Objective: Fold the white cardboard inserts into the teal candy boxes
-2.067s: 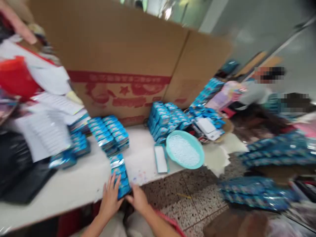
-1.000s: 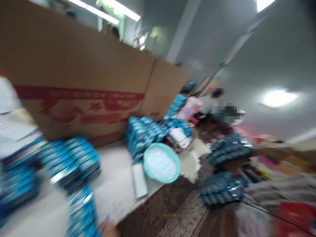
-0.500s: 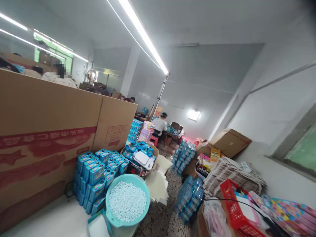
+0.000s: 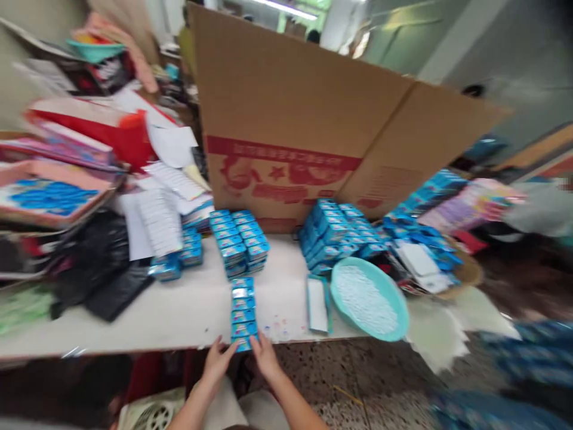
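Observation:
A short row of small blue boxes lies on the white table, its near end at the table's front edge. My left hand is at the left of that near end, thumb against the last box. On the opposite side my right hand presses its thumb and fingertips to the same end, so the row's end is held between both hands. Motion blur softens the fingers. Beyond the row stand two stacked columns of matching blue boxes. To the right are a shallow blue-rimmed tray and a turquoise basin of small pale pieces.
A tall cardboard panel stands behind the table. More stacked blue boxes are by the basin. A carton with a white scale is farther right. Papers and a black bag lie left.
My view has swung left and down from the room to the table. Both my hands and the row of blue boxes have come into view; the basin now appears farther right.

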The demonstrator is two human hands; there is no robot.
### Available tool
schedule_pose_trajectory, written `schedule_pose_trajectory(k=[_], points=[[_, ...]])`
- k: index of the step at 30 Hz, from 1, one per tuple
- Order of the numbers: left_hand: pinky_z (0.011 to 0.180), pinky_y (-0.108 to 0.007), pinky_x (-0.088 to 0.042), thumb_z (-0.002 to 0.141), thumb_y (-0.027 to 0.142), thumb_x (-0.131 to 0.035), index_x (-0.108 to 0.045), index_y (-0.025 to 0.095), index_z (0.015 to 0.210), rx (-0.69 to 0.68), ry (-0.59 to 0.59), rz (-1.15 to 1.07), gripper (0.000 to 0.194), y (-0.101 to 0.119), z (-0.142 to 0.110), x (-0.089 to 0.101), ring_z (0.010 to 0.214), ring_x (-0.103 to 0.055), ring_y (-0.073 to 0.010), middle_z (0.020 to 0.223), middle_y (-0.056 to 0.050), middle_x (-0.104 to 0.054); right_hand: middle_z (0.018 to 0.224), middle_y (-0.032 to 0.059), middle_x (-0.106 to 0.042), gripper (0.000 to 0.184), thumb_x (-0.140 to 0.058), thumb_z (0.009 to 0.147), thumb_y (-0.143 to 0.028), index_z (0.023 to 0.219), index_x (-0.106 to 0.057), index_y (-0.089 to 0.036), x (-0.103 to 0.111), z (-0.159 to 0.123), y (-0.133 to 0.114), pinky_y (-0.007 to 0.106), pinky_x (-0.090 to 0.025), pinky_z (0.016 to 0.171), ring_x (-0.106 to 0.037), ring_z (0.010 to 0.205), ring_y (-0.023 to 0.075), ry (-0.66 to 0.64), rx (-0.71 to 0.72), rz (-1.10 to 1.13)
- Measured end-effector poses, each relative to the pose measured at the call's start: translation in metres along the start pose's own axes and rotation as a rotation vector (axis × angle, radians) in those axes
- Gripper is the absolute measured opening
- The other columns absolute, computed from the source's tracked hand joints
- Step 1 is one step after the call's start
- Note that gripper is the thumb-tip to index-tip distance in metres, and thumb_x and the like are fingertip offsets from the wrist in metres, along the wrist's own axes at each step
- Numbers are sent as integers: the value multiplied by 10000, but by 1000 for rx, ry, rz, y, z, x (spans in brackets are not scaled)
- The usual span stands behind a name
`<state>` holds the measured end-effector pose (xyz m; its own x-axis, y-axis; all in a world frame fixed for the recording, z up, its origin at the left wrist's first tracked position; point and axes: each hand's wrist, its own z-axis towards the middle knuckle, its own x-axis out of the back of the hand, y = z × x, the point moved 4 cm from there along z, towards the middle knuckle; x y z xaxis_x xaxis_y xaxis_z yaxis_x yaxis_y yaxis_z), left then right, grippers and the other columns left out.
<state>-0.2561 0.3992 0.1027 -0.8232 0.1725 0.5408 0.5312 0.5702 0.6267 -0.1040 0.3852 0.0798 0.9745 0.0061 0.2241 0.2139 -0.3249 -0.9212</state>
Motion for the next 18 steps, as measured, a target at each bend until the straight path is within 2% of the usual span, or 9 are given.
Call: schedule_pose_trajectory(k=[2, 4, 7, 9, 11, 13, 16, 18], points=[[864, -272, -501, 799, 314, -652, -479, 56, 1262, 75, 66, -162, 558, -14, -8, 6, 1035, -637, -202, 1167, -196, -629, 1232, 125, -614, 733, -412, 753, -739, 1151, -623, -161, -1, -1, 7, 445, -324, 1066, -506, 1205, 306, -32, -68, 3], [875, -258, -493, 755, 362, -672, -444, 40, 1299, 75, 134, -254, 673, -13, -8, 1, 1092, -611, -224, 1203, -208, -611, 1310, 159, -547, 830, -359, 735, -769, 1203, -581, -121, 5, 3, 14, 440, -323, 1071, -455, 1260, 312, 48, -147, -23], [879, -288, -491, 779, 431, -588, -483, 51, 1260, 55, 238, -338, 622, -12, -2, -2, 1075, -617, -238, 1163, -198, -633, 1350, 179, -500, 852, -279, 778, -742, 1290, -487, -94, 8, 7, 15, 403, -349, 1056, -428, 1286, 289, 200, -132, -82], [919, -320, -468, 792, 458, -529, -516, 75, 1218, 34, 319, -354, 573, -17, 4, 11, 1100, -598, -247, 1161, -190, -628, 1347, 177, -501, 831, -257, 799, -721, 1315, -450, -97, 4, 9, 12, 384, -358, 1048, -430, 1285, 278, 222, -99, -123], [994, -353, -412, 773, 471, -528, -526, 106, 1197, -1, 408, -334, 560, -23, 14, 40, 1165, -546, -257, 1210, -178, -593, 1353, 183, -492, 843, -246, 797, -723, 1319, -436, -89, -1, 12, 10, 384, -345, 1058, -420, 1293, 283, 202, -94, -159], [1037, -377, -367, 734, 469, -569, -519, 105, 1191, -51, 512, -206, 586, -24, 31, 82, 1197, -506, -274, 1229, -180, -567, 1358, 195, -482, 866, -231, 787, -733, 1311, -439, -75, -2, 14, 12, 398, -330, 1069, -406, 1301, 298, 192, -119, -182], [1039, -416, -346, 682, 448, -640, -453, 51, 1241, -92, 626, 27, 711, -9, 72, 150, 1220, -458, -318, 1235, -217, -531, 1353, 211, -481, 876, -238, 779, -738, 1293, -455, -63, 1, 14, 20, 430, -331, 1065, -395, 1305, 322, 225, -187, -191], [1030, -445, -332, 667, 445, -671, -370, 39, 1308, -95, 651, 101, 816, 9, 104, 186, 1239, -419, -340, 1261, -232, -489, 1351, 212, -482, 863, -258, 777, -734, 1279, -471, -65, 4, 12, 26, 442, -331, 1064, -387, 1309, 329, 262, -223, -181]])
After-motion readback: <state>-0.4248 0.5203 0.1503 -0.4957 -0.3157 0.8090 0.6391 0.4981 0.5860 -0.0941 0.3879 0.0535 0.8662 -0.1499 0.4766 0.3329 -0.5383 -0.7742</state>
